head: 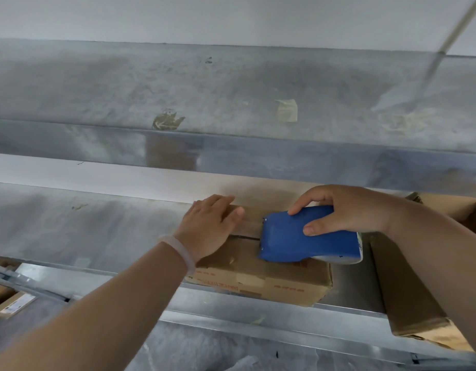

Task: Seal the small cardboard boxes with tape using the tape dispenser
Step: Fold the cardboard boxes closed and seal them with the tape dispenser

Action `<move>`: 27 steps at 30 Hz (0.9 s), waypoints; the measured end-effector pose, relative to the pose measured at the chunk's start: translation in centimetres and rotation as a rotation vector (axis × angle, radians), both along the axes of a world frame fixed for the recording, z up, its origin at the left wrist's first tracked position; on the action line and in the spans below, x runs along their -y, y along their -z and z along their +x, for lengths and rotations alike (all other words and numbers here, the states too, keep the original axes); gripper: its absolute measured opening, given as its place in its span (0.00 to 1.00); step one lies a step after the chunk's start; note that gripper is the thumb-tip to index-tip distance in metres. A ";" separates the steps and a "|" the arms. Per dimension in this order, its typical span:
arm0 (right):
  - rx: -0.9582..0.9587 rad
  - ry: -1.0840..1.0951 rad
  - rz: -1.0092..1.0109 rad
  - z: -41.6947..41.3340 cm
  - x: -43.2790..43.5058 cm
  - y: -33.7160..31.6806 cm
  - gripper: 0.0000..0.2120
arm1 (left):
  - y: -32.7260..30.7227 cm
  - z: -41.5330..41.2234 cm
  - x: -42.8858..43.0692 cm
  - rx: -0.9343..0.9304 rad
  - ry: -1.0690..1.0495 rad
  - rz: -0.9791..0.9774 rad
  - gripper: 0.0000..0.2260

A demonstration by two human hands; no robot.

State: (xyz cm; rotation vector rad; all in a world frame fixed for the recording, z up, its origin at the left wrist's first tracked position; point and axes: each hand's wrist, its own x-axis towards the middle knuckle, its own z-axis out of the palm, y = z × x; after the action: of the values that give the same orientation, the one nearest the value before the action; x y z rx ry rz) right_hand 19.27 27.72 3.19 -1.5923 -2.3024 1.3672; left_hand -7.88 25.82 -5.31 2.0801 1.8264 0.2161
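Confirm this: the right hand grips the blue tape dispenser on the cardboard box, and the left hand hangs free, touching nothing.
Wrong on the left hand: the head view shows it resting flat on the cardboard box top, beside the blue tape dispenser, not hanging free. The rest stands: the right hand grips that dispenser on the box.

Tape scraps (286, 110) on grey metal shelf (97, 84)

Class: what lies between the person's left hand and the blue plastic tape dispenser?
Head view: only a narrow strip of the brown cardboard box top, crossed by its dark flap seam.
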 end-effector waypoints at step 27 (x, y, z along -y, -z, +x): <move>0.000 0.075 -0.001 4.6 1.8 -0.1 0.15 | 2.7 -1.1 0.0 -0.314 0.119 0.091 0.36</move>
State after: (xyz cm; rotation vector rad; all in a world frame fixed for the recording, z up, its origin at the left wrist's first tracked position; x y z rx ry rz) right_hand 23.91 25.93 3.33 -1.6605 -2.2184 1.3523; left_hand -8.98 25.85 -7.99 2.3897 1.8850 -0.0647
